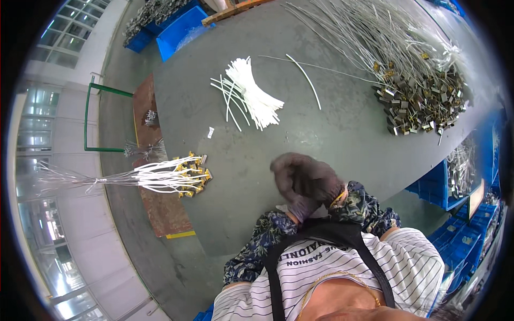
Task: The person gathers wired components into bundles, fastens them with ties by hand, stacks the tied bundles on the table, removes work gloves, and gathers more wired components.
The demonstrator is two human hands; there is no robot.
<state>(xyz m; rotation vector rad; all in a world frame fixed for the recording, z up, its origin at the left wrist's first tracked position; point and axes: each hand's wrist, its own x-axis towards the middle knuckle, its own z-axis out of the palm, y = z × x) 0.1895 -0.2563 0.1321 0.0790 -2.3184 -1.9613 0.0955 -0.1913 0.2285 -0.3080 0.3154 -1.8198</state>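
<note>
Head view: tied white-sleeved wires [160, 177] lie at nine o'clock, white tubes [250, 92] at eleven, from your overlapping left hand [304, 207] and right hand [318, 179]. Their grip I cannot tell; you seem between pieces, and fetching one calls for parting them. Block-ended wires [423, 101] heap at two.

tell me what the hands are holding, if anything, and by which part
Cannot be told: the gloved hands overlap and no held thing shows, but something small could be hidden between them.
</note>
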